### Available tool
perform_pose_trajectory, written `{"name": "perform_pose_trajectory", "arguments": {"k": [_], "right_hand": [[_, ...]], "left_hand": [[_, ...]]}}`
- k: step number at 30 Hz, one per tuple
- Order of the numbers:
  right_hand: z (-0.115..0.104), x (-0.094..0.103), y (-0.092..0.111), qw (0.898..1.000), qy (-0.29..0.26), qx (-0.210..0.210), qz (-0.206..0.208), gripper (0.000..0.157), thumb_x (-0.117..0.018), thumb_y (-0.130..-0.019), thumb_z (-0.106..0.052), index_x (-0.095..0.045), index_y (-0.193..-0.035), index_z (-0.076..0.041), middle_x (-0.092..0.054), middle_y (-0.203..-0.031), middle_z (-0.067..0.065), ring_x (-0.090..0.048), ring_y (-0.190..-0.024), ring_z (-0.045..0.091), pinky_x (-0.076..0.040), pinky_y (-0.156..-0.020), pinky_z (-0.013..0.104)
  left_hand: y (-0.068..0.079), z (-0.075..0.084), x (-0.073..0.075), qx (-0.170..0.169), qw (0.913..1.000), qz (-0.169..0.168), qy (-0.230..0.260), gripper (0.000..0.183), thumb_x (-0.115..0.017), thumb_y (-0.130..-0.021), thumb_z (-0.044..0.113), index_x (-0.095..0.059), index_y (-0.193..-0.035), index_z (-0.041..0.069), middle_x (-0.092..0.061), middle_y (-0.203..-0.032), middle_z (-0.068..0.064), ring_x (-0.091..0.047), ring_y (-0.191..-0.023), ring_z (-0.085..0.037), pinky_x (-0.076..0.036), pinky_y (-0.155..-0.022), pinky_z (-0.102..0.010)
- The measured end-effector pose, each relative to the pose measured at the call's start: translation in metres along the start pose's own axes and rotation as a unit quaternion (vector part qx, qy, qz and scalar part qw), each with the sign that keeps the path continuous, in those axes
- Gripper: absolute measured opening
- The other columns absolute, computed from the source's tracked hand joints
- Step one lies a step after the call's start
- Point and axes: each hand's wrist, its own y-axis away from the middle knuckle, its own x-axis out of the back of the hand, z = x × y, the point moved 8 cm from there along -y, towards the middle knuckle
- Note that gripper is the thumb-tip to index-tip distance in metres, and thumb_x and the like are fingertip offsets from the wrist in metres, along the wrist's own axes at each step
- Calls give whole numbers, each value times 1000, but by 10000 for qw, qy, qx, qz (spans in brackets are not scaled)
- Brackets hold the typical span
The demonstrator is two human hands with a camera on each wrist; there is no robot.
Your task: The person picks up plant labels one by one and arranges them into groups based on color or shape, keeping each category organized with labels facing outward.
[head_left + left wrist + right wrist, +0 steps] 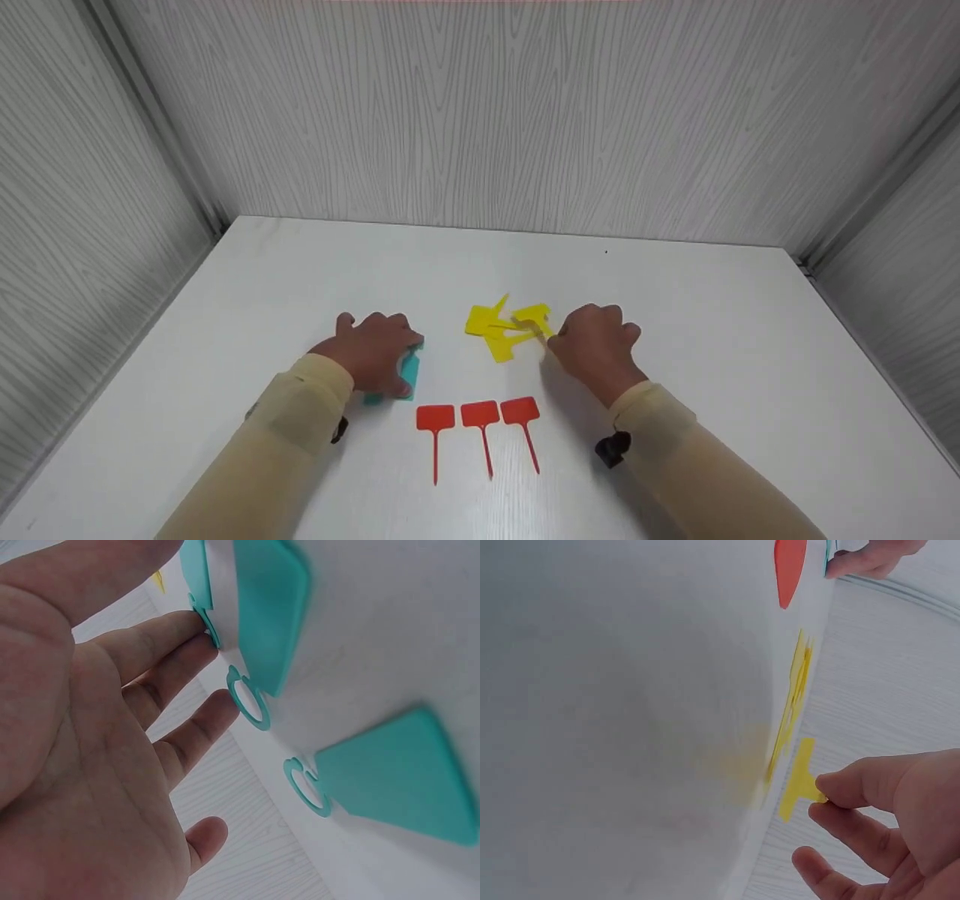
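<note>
Between thumb and index finger my right hand (598,351) pinches a yellow plant label (801,776) by its stem, its T-shaped head raised off the table in the right wrist view. Just left of it lies a small pile of yellow plant labels (482,322), overlapping at different angles. Over several teal tags (409,369) rests my left hand (373,354), its fingers spread. The left wrist view shows those fingers touching the small open rings of the tags, while another teal tag (401,776) lies apart from them. The hand partly covers the teal tags in the head view.
Three red plant labels (481,414) lie in a row in front of the hands, stems toward me. All this is on a white table (675,300), with grey wood-grain panels (480,112) at the back and both sides.
</note>
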Motion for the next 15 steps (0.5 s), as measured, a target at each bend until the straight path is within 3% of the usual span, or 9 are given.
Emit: {"name": "perform_pose_trajectory", "arguments": {"k": [15], "right_hand": [[31, 9, 53, 10000, 17, -6, -85, 13, -78, -95, -18, -86, -91, -9, -73, -85, 3, -58, -107, 34, -43, -94, 64]], "left_hand": [[0, -1, 0, -4, 10000, -58, 17, 86, -96, -85, 41, -59, -160, 21, -60, -147, -10, -52, -134, -35, -36, -114, -72]]}}
